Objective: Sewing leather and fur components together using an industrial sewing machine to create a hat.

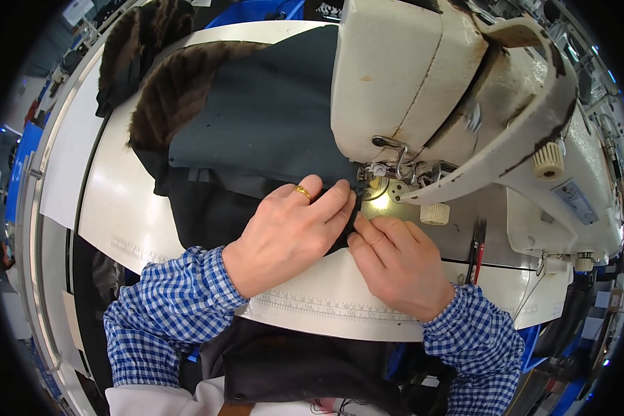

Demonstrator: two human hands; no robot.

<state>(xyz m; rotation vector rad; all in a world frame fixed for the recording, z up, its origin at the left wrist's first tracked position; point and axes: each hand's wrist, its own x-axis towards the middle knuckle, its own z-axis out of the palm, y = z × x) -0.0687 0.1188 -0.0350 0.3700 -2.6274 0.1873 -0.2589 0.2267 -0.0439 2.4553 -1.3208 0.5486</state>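
Observation:
A dark blue-grey garment piece (256, 114) with black cloth and brown fur lining (177, 90) lies on the table, left of the sewing machine (402, 83). My left hand (284, 229), a gold ring on one finger, is closed on the black cloth edge just left of the needle area. Beside it, my right hand (399, 260) pinches the same edge near its corner, in front of the lit needle plate (381, 197). The fingertips of both hands nearly meet. Part of the cloth edge is hidden under my fingers.
A brush with a red handle (476, 256) lies right of my right hand. Ruler markings run along the white table's front edge (305, 305). More brown fur (142, 41) sits at the back left, and a blue bin (253, 10) stands behind the table. Dark cloth covers my lap.

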